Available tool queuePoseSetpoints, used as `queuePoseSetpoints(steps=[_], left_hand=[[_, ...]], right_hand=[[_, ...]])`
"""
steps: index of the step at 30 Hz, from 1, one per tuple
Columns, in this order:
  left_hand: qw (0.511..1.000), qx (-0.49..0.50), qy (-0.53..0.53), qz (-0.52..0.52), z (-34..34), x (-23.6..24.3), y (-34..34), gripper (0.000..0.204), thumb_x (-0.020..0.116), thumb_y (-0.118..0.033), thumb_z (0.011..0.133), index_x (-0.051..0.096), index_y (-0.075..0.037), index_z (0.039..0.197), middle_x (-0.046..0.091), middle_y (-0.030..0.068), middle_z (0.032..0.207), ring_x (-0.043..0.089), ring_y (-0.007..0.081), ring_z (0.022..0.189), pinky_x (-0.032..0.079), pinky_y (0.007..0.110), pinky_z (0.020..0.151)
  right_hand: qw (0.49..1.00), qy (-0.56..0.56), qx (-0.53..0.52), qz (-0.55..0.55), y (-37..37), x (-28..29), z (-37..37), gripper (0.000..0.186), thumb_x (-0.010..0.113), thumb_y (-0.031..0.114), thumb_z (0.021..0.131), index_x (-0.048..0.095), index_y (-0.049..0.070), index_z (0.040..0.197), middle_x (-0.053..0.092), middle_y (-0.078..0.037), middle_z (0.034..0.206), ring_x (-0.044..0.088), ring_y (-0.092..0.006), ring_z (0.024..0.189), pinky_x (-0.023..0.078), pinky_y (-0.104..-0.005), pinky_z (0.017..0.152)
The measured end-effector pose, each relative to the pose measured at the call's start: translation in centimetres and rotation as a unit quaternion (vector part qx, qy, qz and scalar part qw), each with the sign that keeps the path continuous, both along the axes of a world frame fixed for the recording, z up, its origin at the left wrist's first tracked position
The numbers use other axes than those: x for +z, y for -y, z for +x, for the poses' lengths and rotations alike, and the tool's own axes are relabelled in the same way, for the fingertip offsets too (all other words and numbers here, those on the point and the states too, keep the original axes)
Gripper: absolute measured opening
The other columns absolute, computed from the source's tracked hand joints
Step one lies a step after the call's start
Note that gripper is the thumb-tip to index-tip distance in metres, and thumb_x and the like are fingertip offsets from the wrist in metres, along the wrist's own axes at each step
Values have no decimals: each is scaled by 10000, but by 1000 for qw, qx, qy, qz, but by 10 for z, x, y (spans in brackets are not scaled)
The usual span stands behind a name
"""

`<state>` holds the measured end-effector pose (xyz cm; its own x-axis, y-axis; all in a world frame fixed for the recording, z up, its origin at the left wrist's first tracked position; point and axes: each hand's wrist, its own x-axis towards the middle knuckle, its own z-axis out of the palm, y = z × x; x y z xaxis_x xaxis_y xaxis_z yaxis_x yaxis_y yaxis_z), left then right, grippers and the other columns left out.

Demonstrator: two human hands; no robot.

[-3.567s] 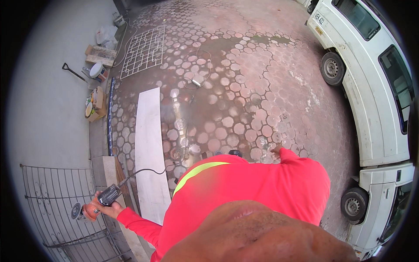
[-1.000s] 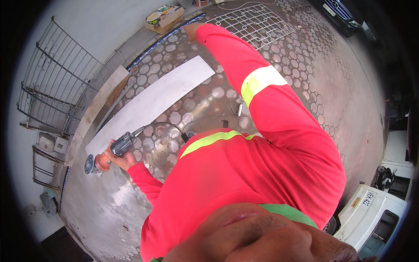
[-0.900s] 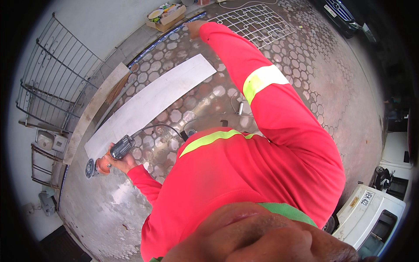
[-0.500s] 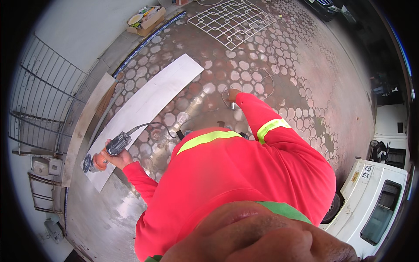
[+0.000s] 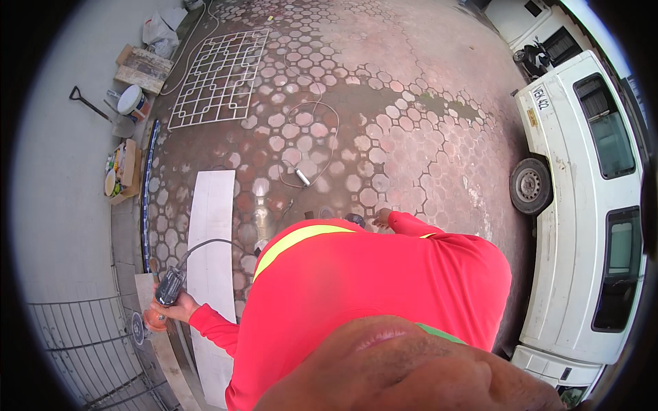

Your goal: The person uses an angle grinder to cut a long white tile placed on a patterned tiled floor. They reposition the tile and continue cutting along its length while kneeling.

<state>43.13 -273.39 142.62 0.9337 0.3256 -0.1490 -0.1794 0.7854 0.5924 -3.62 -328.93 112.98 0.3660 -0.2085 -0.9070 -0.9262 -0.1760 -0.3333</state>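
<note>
My left hand [image 5: 181, 312] is shut on a dark angle grinder [image 5: 168, 288] at the lower left, its disc [image 5: 139, 327] pointing down beside a wooden plank [image 5: 163, 359]. The grinder's black cable [image 5: 205, 242] arcs over a long white board [image 5: 212, 233] lying on the paving. My right hand [image 5: 381, 218] shows past my red sleeve in the middle of the view, over the patterned paving and next to a small dark round thing [image 5: 355, 219]. Its fingers are too small to read. My red shirt with a yellow reflective band hides what is below.
A white metal grille [image 5: 219, 75] lies flat at the top left, and a thin looped cable [image 5: 312, 140] ends in a white plug [image 5: 302, 177]. A bucket [image 5: 131, 101], shovel [image 5: 88, 104] and cardboard box [image 5: 122, 171] line the left wall. Wire panels [image 5: 75, 349] lean lower left. White vehicles [image 5: 589, 205] are parked right.
The view has swung round. My right arm, stretched far out a second ago, has drawn back and bent near my body. My left hand still holds the grinder.
</note>
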Motion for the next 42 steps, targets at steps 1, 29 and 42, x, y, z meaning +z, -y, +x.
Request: queuePoseSetpoints(steps=[1, 29, 42], left_hand=[[1000, 13, -1, 5, -9, 5, 20, 544, 709, -404, 913, 627, 27, 1234, 645, 185, 1282, 610, 325, 1215, 448, 557, 1096], [994, 91, -20, -54, 74, -21, -193, 530, 660, -391, 966, 569, 25, 1281, 628, 183, 1303, 597, 306, 1226, 455, 515, 1102], [986, 163, -40, -26, 63, -56, -332, 544, 702, -428, 926, 626, 17, 1230, 648, 182, 1283, 602, 300, 1233, 455, 508, 1107]], right_hand=[[996, 35, -77, -3, 14, 9, 3, 227, 762, 233, 843, 660, 128, 1017, 616, 14, 684, 556, -127, 540, 478, -319, 503], [986, 64, -151, -23, -79, 27, 194, 480, 698, 131, 888, 598, 121, 1358, 684, -45, 864, 615, -152, 649, 528, -332, 591], [995, 26, -96, 32, -217, 38, 276, 475, 710, 119, 881, 593, 156, 1340, 640, -25, 776, 548, -138, 549, 463, -328, 515]])
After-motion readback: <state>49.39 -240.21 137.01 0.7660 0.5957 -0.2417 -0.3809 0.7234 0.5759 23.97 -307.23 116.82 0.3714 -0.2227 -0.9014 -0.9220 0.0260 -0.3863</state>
